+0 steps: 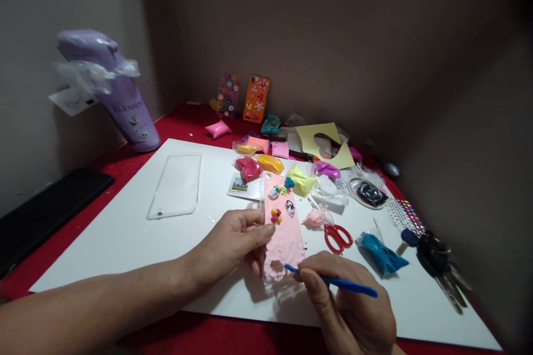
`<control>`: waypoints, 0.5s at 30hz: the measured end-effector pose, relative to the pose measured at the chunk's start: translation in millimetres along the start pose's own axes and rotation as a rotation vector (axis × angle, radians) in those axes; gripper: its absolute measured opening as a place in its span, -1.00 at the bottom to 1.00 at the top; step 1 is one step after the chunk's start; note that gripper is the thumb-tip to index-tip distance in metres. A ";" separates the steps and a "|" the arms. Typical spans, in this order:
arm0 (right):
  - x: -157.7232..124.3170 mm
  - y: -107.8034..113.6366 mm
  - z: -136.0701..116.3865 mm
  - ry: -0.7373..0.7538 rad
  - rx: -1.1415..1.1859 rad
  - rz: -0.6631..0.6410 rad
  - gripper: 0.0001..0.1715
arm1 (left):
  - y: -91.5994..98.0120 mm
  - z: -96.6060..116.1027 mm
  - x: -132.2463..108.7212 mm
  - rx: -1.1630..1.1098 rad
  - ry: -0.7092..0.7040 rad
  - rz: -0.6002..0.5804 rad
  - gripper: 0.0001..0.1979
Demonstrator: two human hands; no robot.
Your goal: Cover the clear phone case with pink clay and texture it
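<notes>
White board [137, 227] on red tabletop [183, 116], beige corner walls behind. Left hand [233, 241] pinches pink phone case [283, 227] over board; right hand [350, 305] grips blue tool [333, 283], tip on case.

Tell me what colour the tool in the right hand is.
Blue tool, held in the right hand, head view.
</notes>
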State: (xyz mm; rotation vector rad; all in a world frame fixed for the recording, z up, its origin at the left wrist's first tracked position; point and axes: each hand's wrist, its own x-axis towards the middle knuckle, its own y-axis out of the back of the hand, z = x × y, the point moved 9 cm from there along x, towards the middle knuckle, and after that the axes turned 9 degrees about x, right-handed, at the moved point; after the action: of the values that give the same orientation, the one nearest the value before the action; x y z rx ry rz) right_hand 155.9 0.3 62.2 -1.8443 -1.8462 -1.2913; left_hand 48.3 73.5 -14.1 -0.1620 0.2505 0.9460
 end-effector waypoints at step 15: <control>0.4 -2.9 2.7 -0.025 -0.022 -0.021 -0.84 | -0.7 -2.9 0.4 0.004 0.000 -0.017 -0.71</control>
State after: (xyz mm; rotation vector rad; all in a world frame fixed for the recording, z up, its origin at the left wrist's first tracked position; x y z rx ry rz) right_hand 154.3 3.1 59.8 -1.8654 -1.8760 -1.3067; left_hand 48.8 72.7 -16.9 -0.1604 0.2506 0.9283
